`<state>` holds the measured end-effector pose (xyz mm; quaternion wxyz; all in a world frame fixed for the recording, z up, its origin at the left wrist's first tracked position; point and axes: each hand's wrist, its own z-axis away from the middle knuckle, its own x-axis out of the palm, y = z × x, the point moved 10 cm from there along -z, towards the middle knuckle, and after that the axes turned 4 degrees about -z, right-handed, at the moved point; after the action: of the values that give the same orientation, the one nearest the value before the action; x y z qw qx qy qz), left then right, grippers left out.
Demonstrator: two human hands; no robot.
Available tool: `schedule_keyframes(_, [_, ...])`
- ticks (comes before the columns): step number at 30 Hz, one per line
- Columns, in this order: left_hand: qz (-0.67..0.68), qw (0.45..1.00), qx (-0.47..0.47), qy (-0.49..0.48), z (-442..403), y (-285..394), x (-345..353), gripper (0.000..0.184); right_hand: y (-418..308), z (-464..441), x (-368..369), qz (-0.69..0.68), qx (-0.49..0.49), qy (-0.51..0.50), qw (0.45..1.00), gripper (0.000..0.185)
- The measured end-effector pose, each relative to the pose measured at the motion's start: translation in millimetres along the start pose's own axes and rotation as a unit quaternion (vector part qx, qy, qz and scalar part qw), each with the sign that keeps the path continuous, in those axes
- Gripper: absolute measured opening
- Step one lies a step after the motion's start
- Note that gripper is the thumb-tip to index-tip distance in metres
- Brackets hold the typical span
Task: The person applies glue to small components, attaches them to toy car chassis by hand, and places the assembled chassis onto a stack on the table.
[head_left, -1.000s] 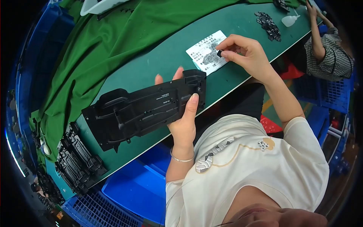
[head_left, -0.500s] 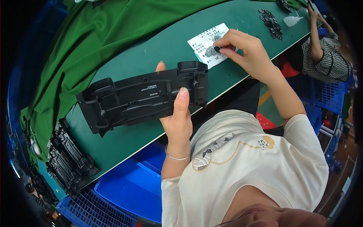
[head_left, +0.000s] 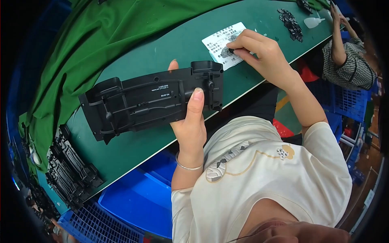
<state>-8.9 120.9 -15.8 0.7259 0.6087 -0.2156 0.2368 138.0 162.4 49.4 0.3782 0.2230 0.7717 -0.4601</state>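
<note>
My left hand [head_left: 190,129] grips a black plastic toy car chassis [head_left: 150,103], thumb across its underside and a fingertip showing past the far edge. Moulded axles, wheel arches and small white lettering show on the chassis, which is held tilted above the table. Over a white printed paper label [head_left: 219,38], my right hand [head_left: 265,52] pinches a small black piece [head_left: 231,51] between thumb and forefinger; its exact kind is too small to tell. Beside those fingertips, a pile of tiny grey parts [head_left: 225,52] lies on the paper.
A green table [head_left: 142,156] carries stacked black chassis parts [head_left: 71,170] at left. Small black pieces [head_left: 290,25] and a white squeeze bottle [head_left: 313,22] lie at the far right. Green cloth [head_left: 133,32] runs along the back. Blue bins [head_left: 133,202] stand below. Another person [head_left: 348,60] sits at right.
The chassis has tipped slightly and risen a little in my left hand. My right hand stays at the small parts, its fingertips shifted slightly left.
</note>
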Motion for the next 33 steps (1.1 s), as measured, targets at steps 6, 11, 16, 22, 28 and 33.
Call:
schedule_keyframes(6, [-0.019,1.000,0.011,0.004,-1,2,0,0.054,2,2,-5,-0.008,0.008,0.033,0.999,0.015])
schedule_keyframes(11, [-0.106,0.993,0.040,-0.005,0,2,2,0.052,21,11,-16,-0.206,0.083,0.110,0.969,0.013])
schedule_keyframes(16, [-0.152,0.987,0.052,-0.023,2,4,11,0.052,28,22,0,-0.502,0.192,0.102,0.837,0.012])
schedule_keyframes(22, [-0.218,0.971,0.055,-0.081,7,3,24,0.055,-1,25,1,-0.503,0.154,0.154,0.837,0.017])
schedule_keyframes(28, [-0.251,0.961,0.068,-0.093,9,3,28,0.054,-22,22,12,-0.470,0.123,0.132,0.864,0.016])
schedule_keyframes(33, [-0.245,0.962,0.073,-0.093,9,2,28,0.052,-27,21,11,-0.379,0.112,0.158,0.905,0.015])
